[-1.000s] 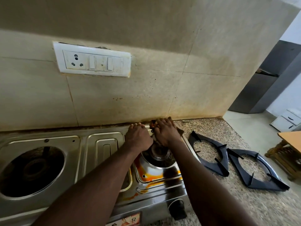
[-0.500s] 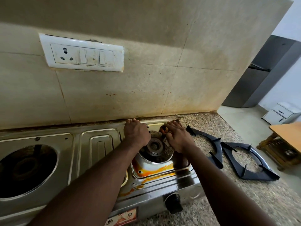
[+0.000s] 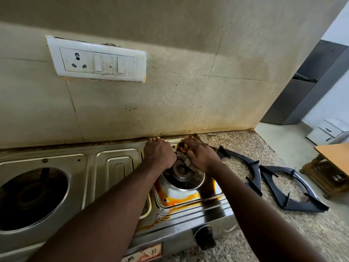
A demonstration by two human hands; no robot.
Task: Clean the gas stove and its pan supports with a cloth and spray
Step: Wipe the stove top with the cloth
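My left hand point(image 3: 159, 155), fingers curled over the stove point(image 3: 117, 163) rim, braces it; my right hand point(image 3: 201, 156), fingers gripping the cloth point(image 3: 182, 148), scrubs behind the burner point(image 3: 180, 170).

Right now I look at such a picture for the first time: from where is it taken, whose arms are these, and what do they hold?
No machine here: the camera sits on a person's head and looks forward and down, so both arms are that person's own. They reach over a steel gas stove to its right burner. The left hand rests on the stove near its back edge. The right hand pinches a small dark thing in its fingers, perhaps the cloth; I cannot tell. Orange stains lie before the burner. Two black pan supports lie on the speckled counter, beside the stove.
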